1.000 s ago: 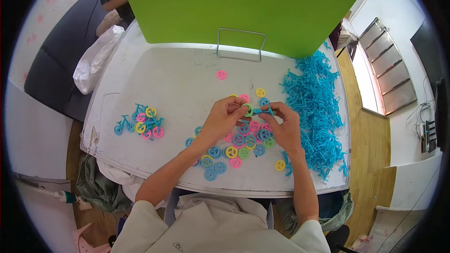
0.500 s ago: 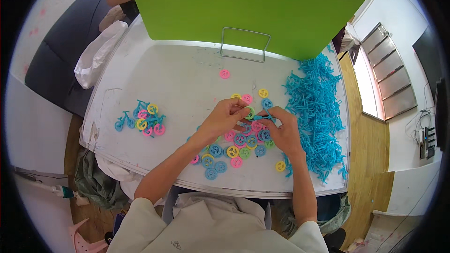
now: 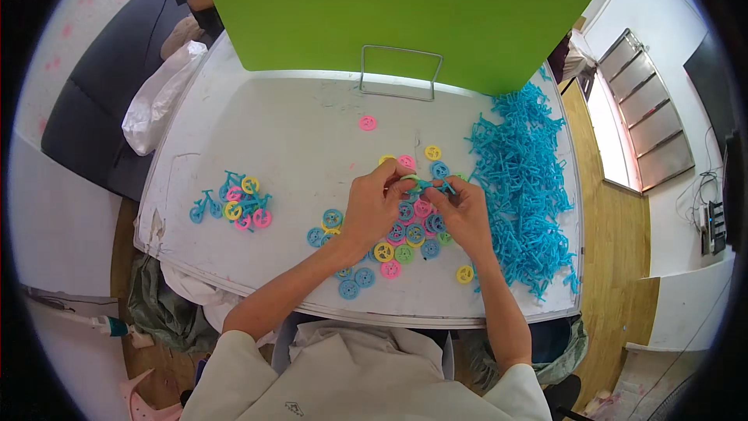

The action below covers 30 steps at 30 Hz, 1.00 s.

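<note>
Above a scatter of small plastic wheels, my two hands meet with their fingertips close together. My left hand (image 3: 372, 206) pinches a light green toy wheel (image 3: 410, 179), seen nearly edge-on. In my right hand (image 3: 462, 214) is a blue toy bicycle frame (image 3: 440, 185), its end against the wheel; the exact joint is hidden by fingers. Blue, pink, yellow and green wheels lie under and around both hands, among them a yellow wheel (image 3: 383, 252) and a pink wheel (image 3: 390, 269). Off to the left sits a small heap of toy bicycles (image 3: 243, 201) with mixed-colour wheels.
A large pile of blue frame pieces (image 3: 520, 195) covers the right side of the white table (image 3: 288, 125). A green board (image 3: 405, 15) stands at the far edge, with a wire stand (image 3: 397, 96) before it. One pink wheel (image 3: 368, 123) lies alone near the middle.
The green wheel has turned from facing up to nearly edge-on, and the blue frame has come against it. My hands have drawn slightly closer together.
</note>
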Available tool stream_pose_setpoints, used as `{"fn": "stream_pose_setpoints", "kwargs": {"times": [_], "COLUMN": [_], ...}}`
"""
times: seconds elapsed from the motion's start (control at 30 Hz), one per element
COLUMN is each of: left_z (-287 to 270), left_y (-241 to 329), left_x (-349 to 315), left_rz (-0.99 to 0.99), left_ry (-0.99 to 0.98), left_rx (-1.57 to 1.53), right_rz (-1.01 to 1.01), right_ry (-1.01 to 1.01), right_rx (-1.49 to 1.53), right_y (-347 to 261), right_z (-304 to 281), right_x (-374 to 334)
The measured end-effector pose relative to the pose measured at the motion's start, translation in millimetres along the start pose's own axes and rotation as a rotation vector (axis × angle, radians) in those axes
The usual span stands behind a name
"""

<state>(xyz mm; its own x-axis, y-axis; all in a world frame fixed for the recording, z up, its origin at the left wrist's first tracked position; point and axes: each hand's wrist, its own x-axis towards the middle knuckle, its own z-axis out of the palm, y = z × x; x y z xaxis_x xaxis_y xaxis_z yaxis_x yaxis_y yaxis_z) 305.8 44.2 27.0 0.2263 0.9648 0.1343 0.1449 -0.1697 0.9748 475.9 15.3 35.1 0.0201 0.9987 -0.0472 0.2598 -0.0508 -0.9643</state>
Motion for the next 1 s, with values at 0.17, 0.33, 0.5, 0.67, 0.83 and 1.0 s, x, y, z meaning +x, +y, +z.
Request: {"fn": "stream_pose_setpoints", "kwargs": {"times": [0.17, 0.33, 0.5, 0.67, 0.83, 1.0], "left_z": [4.8, 4.6, 7.6, 8.4, 11.6, 11.3], "left_y": [0.2, -4.5, -0.9, 1.3, 13.5, 16.7], "left_x": [-2.2, -3.8, -8.1, -8.3, -11.9, -13.1], "left_rz": [0.058, 0.074, 0.109, 0.203, 0.095, -0.071], "left_ry": [-0.017, -0.005, 0.028, 0.064, 0.06, 0.04], "left_rx": [-0.23, -0.152, 0.012, -0.033, -0.08, -0.205], "right_rz": [0.03, 0.127, 0.282, 0.343, 0.192, -0.047], "right_ry": [-0.049, -0.022, -0.093, -0.141, 0.038, 0.201], "right_rx": [0.309, 0.406, 0.549, 0.65, 0.528, 0.246], "right_y": [12.5, 10.2, 16.3, 11.2, 8.4, -0.2], "right_z": [-1.1, 2.9, -1.0, -4.3, 6.2, 10.3], "right_x": [2.1, 0.9, 2.1, 2.3, -1.9, -4.5]}}
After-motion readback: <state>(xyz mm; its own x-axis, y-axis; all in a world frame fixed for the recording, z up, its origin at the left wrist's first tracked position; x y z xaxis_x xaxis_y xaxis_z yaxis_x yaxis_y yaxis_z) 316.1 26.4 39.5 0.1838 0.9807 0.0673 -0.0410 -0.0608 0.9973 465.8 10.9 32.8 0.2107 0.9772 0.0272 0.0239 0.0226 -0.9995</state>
